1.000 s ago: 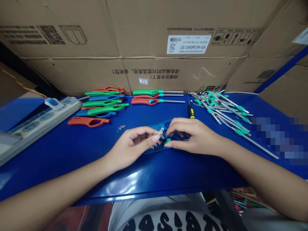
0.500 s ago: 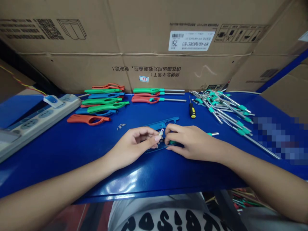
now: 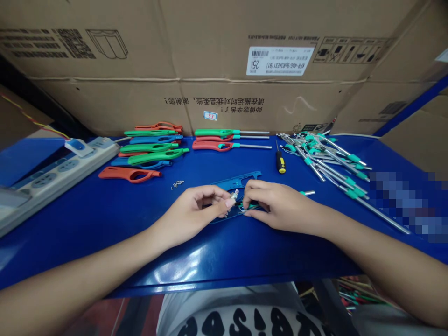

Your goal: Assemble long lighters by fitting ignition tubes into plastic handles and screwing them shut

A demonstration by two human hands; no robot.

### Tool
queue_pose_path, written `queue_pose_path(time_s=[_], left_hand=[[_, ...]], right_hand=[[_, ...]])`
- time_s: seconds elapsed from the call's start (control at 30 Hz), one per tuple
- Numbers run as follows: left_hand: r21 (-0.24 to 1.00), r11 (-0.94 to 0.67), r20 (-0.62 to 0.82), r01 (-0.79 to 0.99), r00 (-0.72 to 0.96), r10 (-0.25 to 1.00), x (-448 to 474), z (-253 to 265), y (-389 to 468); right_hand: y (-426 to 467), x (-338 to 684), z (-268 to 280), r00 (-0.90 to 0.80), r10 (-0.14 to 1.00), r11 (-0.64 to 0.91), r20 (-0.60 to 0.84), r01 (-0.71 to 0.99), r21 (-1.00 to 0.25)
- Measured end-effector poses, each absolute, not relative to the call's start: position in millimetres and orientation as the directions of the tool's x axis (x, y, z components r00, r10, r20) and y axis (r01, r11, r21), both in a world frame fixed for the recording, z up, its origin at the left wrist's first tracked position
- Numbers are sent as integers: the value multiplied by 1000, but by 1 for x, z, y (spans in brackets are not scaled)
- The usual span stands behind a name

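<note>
Between the thumb and fingers of my left hand point(image 3: 199, 205) is a small metal-and-white fitting point(image 3: 235, 193), probably part of a lighter. My right hand point(image 3: 283, 205) is closed beside it, its fingertips pinching a thin white wire point(image 3: 242, 209). Below both hands lies a blue lighter shell half point(image 3: 222, 220), mostly covered by them. A green part point(image 3: 252, 206) shows under my right fingers, and a metal tube point(image 3: 309, 192) sticks out beyond that hand. The other blue shell half point(image 3: 227, 182), with a trigger opening, rests just behind my hands.
Several coloured lighter handles point(image 3: 150, 159) lie at the back left, near a white power strip point(image 3: 59, 182). Small screws point(image 3: 177, 185) sit nearby. Lighters with tubes point(image 3: 217, 145), a screwdriver point(image 3: 280, 161) and a pile of tube assemblies point(image 3: 336, 161) line the back. A cardboard wall point(image 3: 140, 102) stands behind.
My right fingers have shifted slightly, showing more of the green part and the white wire. The metal tube end has moved a little left. My left hand keeps the fitting almost in place.
</note>
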State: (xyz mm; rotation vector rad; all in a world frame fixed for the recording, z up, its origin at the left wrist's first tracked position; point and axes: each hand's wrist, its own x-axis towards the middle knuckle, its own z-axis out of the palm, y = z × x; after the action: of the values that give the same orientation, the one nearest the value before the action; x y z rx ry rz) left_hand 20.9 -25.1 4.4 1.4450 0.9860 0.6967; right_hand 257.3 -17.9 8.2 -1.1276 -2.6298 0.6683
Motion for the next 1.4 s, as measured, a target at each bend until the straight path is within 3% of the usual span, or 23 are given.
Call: queue_pose_path(time_s=[0.17, 0.33, 0.43, 0.7, 1.0, 1.4], left_hand=[[976, 39, -134, 214, 452, 882, 20, 5, -25], [958, -25, -98, 285, 409, 907, 20, 6, -23], [944, -48, -89, 326, 393, 915, 19, 5, -23], [942, -91, -48, 324, 398, 916, 19, -2, -23], [929, -139, -10, 344, 398, 917, 19, -5, -22], [911, -166, 0, 378, 404, 915, 18, -5, -23]], right_hand=[[-11, 257, 7, -645, 763, 501, 50, 540, -676], [-3, 257, -2, -576, 804, 83, -145, 350, -933], [0, 256, -9, -600, 786, -7, -148, 230, -973], [5, 257, -14, -620, 780, 25, -82, 162, -986], [5, 259, -16, -643, 764, 165, 53, 115, -980], [6, 257, -14, -646, 757, 234, 101, 123, -965]])
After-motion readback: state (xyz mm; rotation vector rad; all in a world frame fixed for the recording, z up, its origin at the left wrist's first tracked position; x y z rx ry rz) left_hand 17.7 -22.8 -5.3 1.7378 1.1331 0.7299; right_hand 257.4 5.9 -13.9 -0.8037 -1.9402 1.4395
